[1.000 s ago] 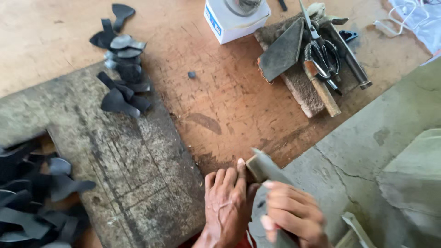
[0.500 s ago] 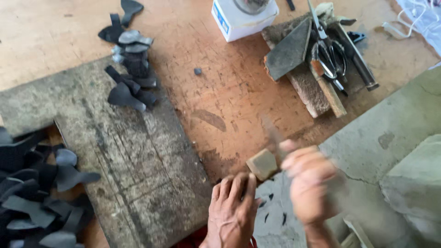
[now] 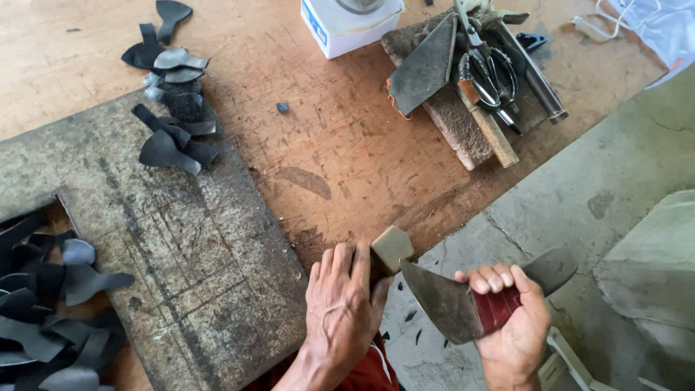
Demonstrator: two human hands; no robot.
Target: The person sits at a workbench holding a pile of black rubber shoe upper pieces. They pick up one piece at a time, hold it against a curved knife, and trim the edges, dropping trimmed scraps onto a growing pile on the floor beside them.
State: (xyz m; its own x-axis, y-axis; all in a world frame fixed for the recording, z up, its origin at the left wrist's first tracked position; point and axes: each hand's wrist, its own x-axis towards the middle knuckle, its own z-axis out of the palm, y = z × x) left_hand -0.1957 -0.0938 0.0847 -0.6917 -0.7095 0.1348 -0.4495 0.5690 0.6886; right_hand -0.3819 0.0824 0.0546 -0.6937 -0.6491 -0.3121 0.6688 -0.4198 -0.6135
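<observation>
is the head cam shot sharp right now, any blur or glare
Head view: sharp, even daylight, soft shadows; the broad grey knife blade in the right hand and the left hand show crisp edges; mild glare only on white cloth top right.

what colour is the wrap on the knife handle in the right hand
Dark red, on the wide-bladed knife held in the right hand; the head view shows it.

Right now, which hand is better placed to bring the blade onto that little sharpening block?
Right, probably. The right hand already grips the broad knife blade, whose tip lies just beside the pale block. The left hand is pressed against the table edge, steadying the block, so it isn't free.
</observation>
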